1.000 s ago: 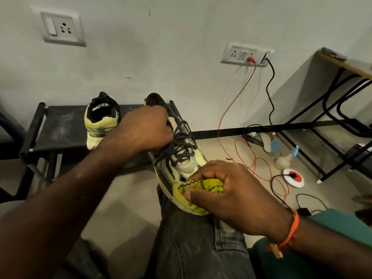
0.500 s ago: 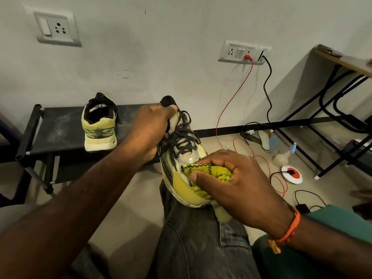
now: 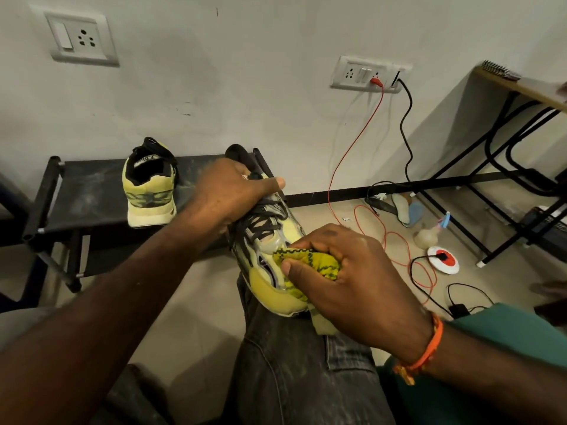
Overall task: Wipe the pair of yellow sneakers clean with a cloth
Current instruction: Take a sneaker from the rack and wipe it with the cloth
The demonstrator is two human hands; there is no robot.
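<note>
- A person sits with one yellow sneaker resting toe-first on the right knee, which is covered by dark jeans.
- The left hand holds this sneaker at its heel and tongue end; its grip is curled round the upper, thumb out toward the right.
- The right hand presses a bunched yellow cloth with black stitching against the toe area; its grip pinches the cloth between thumb and curled fingers. An orange band circles the wrist.
- The second sneaker stands upright, heel toward the camera, on a low black surface against the wall, left of the held one and apart from it.
- The left forearm crosses in front of that surface and hides part of it.
- On the floor to the right lie a red cable and a black cable, both running up to a wall socket, with a white and red disc, a small bottle and insoles nearby.
- A second socket sits on the wall at upper left.
- A desk with black legs stands at far right.
</note>
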